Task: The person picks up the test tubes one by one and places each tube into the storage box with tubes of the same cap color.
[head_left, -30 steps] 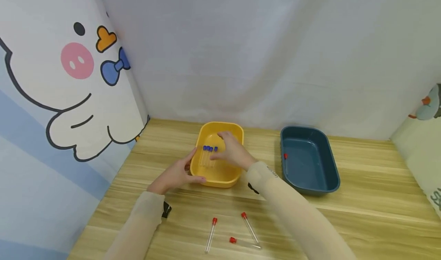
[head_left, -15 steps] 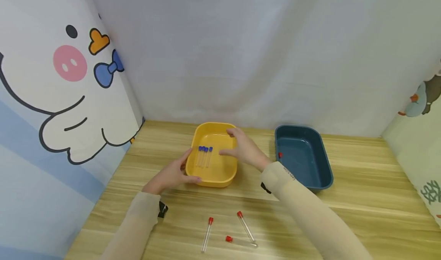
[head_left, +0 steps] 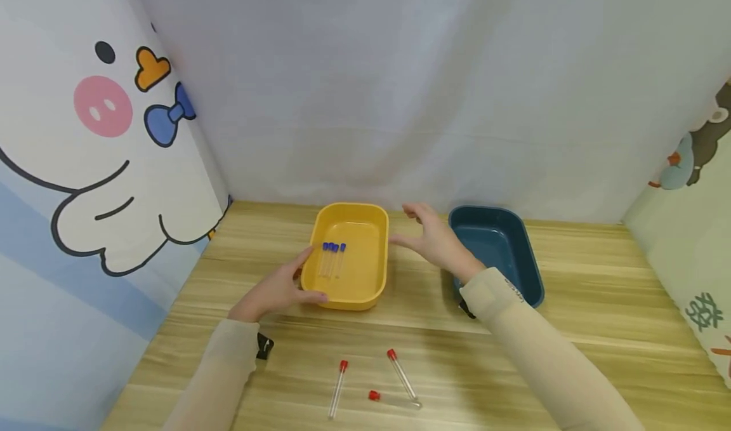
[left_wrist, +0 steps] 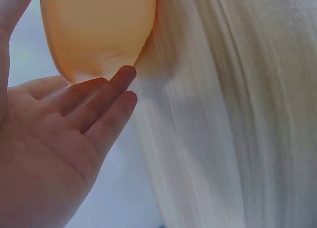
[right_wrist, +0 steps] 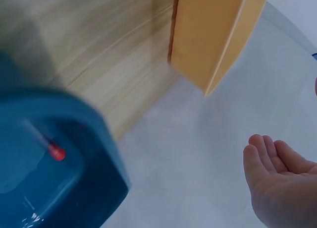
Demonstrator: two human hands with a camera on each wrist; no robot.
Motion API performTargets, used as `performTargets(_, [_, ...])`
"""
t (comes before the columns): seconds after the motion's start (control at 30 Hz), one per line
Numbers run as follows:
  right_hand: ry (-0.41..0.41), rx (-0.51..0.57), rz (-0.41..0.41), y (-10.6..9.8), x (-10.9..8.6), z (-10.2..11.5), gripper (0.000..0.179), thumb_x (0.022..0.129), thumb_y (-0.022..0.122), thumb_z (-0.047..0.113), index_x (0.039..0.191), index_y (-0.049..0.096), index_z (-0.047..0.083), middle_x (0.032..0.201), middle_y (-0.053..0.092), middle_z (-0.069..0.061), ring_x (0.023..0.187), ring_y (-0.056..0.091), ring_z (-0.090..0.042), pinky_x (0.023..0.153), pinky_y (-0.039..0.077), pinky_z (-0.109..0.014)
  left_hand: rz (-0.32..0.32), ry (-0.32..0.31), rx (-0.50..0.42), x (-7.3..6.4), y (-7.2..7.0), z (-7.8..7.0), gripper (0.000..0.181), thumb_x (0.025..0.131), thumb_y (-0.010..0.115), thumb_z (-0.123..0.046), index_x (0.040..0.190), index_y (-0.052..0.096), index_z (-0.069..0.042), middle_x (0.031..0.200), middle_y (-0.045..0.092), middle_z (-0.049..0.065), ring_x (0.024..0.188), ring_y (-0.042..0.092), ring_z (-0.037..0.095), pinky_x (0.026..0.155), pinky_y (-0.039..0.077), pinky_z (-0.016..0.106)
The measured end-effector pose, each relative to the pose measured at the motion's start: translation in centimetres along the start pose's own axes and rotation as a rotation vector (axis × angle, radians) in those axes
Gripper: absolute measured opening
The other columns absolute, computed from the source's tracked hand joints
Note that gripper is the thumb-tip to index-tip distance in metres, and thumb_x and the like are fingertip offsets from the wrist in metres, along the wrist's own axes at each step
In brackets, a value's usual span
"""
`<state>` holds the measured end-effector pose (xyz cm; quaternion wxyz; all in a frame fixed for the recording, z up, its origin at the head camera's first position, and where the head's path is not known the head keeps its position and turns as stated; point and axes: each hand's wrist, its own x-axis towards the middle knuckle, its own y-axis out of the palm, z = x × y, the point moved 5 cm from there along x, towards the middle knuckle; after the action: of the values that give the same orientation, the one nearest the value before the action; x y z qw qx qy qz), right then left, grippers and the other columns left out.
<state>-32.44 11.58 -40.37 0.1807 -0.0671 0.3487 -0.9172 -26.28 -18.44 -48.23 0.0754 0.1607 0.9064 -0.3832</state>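
Observation:
My left hand [head_left: 276, 291] lies against the left side of a yellow plastic bin [head_left: 377, 278], thumb at its near corner. The left wrist view shows the fingers nearly straight along the outer wall of the bin [left_wrist: 99, 29]. Inside the bin, several blue-capped tubes [head_left: 333, 259] lie side by side. My right hand [head_left: 436, 237] hovers between the yellow bin and a dark blue bin [head_left: 531, 259], thumb and fingers spread with nothing between them. In the right wrist view a red-capped tube [right_wrist: 56, 151] lies inside the blue bin, which the arm partly covers in the head view.
Three red-capped clear tubes lie on the wooden table near the front: one on the left [head_left: 338, 390], one on the right [head_left: 402, 375] and one lying crosswise [head_left: 394, 400]. A white curtain [head_left: 365, 88] hangs behind the bins.
My right hand has moved right, from over the yellow bin to the space beside the blue bin. My left hand has stayed at the yellow bin. The whole view has shifted slightly.

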Motion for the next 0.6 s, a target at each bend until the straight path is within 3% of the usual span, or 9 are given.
performTargets(0.17, [-0.007, -0.005, -0.046, -1.3, -0.9, -0.6, 0.078, 0.095, 0.074, 0.040, 0.158, 0.038, 0.010, 0.155, 0.047, -0.016, 0.145, 0.044, -0.040, 0.120, 0.041, -0.054, -0.012, 0.017, 0.024, 0.0, -0.1, -0.2, 0.116, 0.082, 0.084, -0.052, 0.167, 0.013, -0.018, 0.167, 0.033, 0.020, 0.149, 0.041, 0.039, 0.123, 0.035, 0.060])
performTargets(0.47, [-0.025, 0.044, -0.082, -2.7, -1.9, -1.7, 0.073, 0.095, 0.076, 0.032, 0.156, 0.042, 0.009, 0.149, 0.050, -0.014, 0.141, 0.049, -0.034, 0.121, 0.041, -0.051, -0.066, 0.051, 0.050, 0.2, -0.1, -0.7, 0.109, 0.086, 0.081, -0.050, 0.167, 0.017, -0.015, 0.174, 0.011, 0.018, 0.159, 0.017, 0.045, 0.126, 0.021, 0.066])
performTargets(0.6, [-0.024, 0.050, -0.091, -3.4, -2.5, -2.0, 0.071, 0.096, 0.075, 0.031, 0.155, 0.043, 0.009, 0.149, 0.051, -0.013, 0.139, 0.050, -0.033, 0.120, 0.042, -0.050, -0.096, 0.069, 0.089, 0.1, -0.3, -1.2, 0.105, 0.087, 0.081, -0.047, 0.166, 0.020, -0.011, 0.174, 0.009, 0.020, 0.158, 0.013, 0.047, 0.125, 0.020, 0.068])
